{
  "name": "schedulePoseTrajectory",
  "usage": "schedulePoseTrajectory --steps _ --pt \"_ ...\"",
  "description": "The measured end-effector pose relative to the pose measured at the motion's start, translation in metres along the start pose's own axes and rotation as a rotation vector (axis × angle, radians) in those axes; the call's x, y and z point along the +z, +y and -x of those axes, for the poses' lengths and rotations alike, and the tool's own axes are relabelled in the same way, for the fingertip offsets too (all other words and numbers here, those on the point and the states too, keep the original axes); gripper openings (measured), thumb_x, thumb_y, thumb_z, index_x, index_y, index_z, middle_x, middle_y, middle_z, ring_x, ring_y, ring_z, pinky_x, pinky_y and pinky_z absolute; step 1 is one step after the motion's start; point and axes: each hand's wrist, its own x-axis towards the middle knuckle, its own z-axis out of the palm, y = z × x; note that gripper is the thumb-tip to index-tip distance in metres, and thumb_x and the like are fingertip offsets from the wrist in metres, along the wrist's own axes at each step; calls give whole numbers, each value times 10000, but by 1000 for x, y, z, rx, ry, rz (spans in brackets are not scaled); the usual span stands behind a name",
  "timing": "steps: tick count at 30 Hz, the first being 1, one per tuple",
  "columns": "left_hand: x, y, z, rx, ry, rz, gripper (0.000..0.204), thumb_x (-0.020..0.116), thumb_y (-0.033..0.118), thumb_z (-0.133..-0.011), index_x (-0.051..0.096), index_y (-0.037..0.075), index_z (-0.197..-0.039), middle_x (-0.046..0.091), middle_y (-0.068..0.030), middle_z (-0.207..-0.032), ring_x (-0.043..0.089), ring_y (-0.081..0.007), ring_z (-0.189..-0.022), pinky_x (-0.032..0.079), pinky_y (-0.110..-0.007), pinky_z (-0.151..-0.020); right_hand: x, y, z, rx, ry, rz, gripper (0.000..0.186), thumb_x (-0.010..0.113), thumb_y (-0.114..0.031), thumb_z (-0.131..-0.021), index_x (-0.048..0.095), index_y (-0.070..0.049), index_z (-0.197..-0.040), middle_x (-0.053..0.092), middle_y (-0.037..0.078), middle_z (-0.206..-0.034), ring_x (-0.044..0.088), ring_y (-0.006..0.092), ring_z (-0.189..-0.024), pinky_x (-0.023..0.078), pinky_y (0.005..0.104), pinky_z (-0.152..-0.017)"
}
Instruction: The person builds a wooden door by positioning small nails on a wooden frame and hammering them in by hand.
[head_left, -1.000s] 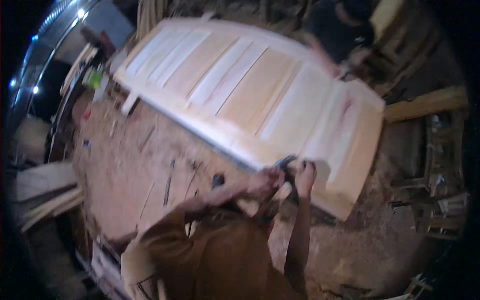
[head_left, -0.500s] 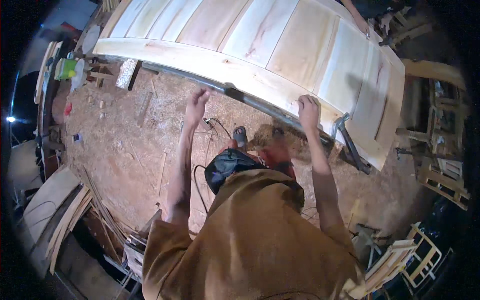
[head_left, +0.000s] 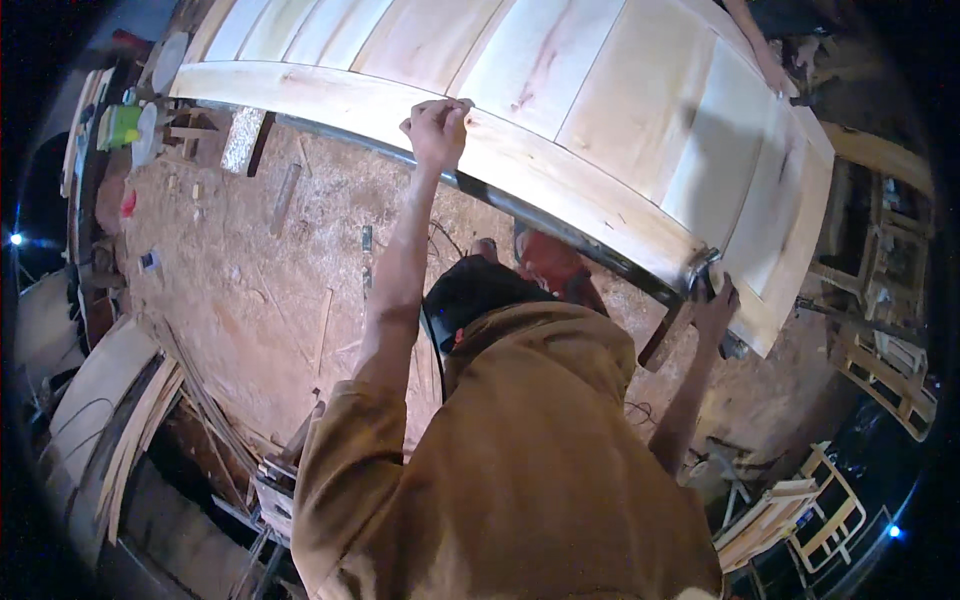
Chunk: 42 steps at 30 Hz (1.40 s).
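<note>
A large pale wooden panel [head_left: 618,95], made of boards in a frame, spans the top of the view. Over its near rail, my left hand [head_left: 437,132] is closed with thumb and fingertips together; anything in them is too small to make out. My right hand [head_left: 715,305] is wrapped round the dark bar of a metal clamp [head_left: 700,265], which sits on the panel's near edge towards the right corner. The clamp's lower part is mostly hidden behind the hand.
Another person's hand [head_left: 775,75] is at the panel's far right edge. A dark metal rail [head_left: 490,200] runs under the near edge. Sawdust and scraps cover the floor [head_left: 230,300]. Wood strips [head_left: 140,440] lie at the left, and wooden frames [head_left: 880,370] at the right.
My left hand has moved up and right, over the panel's near rail. My right hand has left the panel's edge, moved right and down, and taken hold of the clamp.
</note>
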Motion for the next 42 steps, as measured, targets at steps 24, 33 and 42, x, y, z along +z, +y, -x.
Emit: schedulePoseTrajectory --steps 24,33,42 --pt "-2 7 -3 26 132 -277 114 746 333 -866 824 292 -939 766 79 -965 569 -185 -1099 320 -427 -999 -61 -267 -18 -319 -623 -590 281 604 -216 -1033 553 -23 -1231 621 82 -752 611 192 -650 498 334 -624" --pt "-8 8 -2 20 113 -326 148 723 380 -901 820 298 -975 764 77 -971 590 -196 -1118 339 -431 -998 -42 -421 -29 -694 -513 -414 397 550 -297 -1035 478 -41 -1330 691 319 -886 660 545 -855 493 631 -758" --pt "-18 22 1 -25 115 -275 153 753 341 -866 818 265 -983 765 51 -979 594 -209 -1130 359 -444 -982 -24 -423 -17 -741 -428 -296 346 563 -271 -1022 483 -42 -1269 695 312 -861 663 542 -794 503 631 -710"
